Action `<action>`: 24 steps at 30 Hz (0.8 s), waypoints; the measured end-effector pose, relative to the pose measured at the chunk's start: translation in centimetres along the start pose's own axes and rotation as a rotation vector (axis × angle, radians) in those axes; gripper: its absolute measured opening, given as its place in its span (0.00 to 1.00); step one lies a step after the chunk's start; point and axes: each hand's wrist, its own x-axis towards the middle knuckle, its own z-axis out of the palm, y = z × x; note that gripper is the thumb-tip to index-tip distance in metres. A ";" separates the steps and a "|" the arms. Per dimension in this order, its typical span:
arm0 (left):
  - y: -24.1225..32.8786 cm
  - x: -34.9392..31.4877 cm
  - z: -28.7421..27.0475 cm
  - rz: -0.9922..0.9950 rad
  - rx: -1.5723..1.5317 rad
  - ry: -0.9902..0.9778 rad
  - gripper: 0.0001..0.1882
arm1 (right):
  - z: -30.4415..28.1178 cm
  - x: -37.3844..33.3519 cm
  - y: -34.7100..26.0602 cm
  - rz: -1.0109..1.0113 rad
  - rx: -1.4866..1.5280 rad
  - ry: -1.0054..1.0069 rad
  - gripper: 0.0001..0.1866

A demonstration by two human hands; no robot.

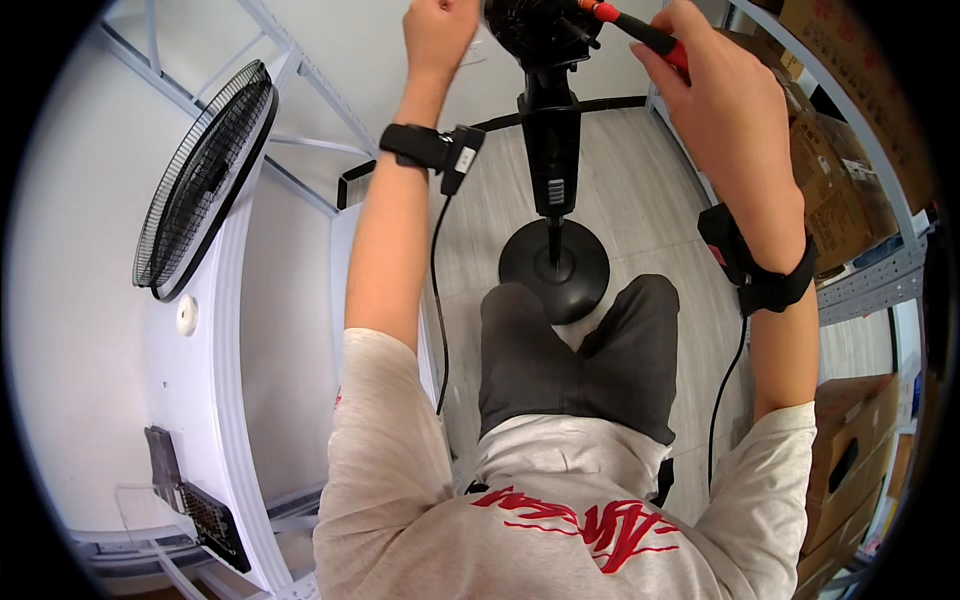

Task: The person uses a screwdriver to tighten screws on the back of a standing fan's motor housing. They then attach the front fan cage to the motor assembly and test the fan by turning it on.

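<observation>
In front of me stands a black pedestal fan (550, 145) on a round base, its motor head at the top edge of the view. My right hand (725, 110) is closed around a red-and-black screwdriver (645, 33). The tool points left, its tip end against or very near the fan head. My left hand (440, 40) is raised just left of the fan head, with its fingers curled. The top edge cuts it off, so I cannot make out what is in it.
A white shelf on the left carries a black fan grille (205, 180), a white round piece (187, 315) and a black slotted object (213, 525). Cardboard boxes (845, 190) fill a metal rack on the right. Cables (435, 270) hang from black bands on both wrists.
</observation>
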 end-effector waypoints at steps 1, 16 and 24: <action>-1.2 1.1 -0.2 -0.022 0.019 -0.025 0.22 | 0.3 -0.1 0.3 -0.027 -0.064 -0.006 0.11; -15.5 -5.6 0.6 -1.058 -0.296 -0.158 0.13 | 1.9 -0.2 -0.1 -0.021 -0.160 0.042 0.12; -12.5 -8.1 8.0 -0.882 -0.621 -0.252 0.12 | 1.8 0.0 0.1 -0.073 -0.241 0.105 0.14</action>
